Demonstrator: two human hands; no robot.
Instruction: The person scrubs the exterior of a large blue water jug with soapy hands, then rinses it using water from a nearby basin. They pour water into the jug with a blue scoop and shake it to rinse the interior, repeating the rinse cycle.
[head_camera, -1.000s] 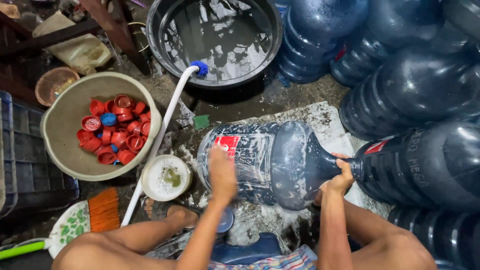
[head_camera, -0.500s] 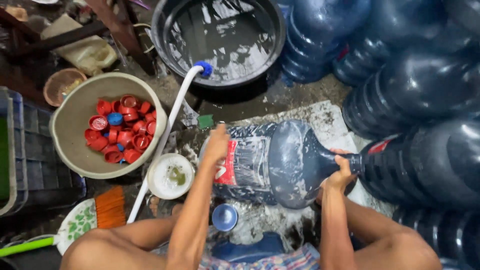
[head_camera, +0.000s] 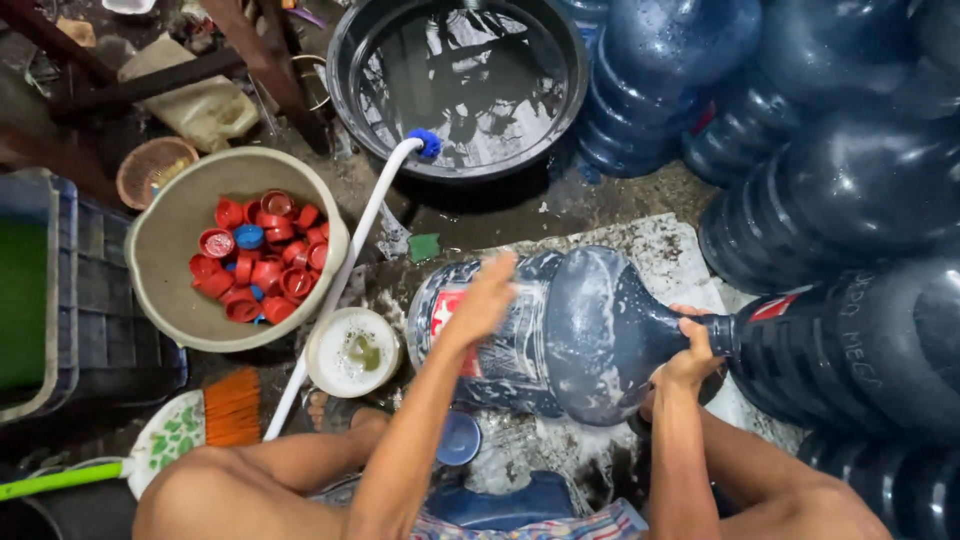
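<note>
Water jug (head_camera: 560, 335) lay on its side on the wet floor (head_camera: 650, 250), rolled slightly since a second ago. Left hand (head_camera: 485, 295) had slid up across the label, palm flat and open. Right hand (head_camera: 690, 355) stayed wrapped around the neck. Basin of caps (head_camera: 170, 240) sat nearby, untouched.

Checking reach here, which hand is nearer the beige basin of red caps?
Left. The left hand rests on the big blue water jug, right of the beige basin; the right hand grips the jug's neck, farther away.

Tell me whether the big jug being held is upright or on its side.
On its side: the jug lies flat, neck pointing right into the right hand, left hand on its body.
</note>
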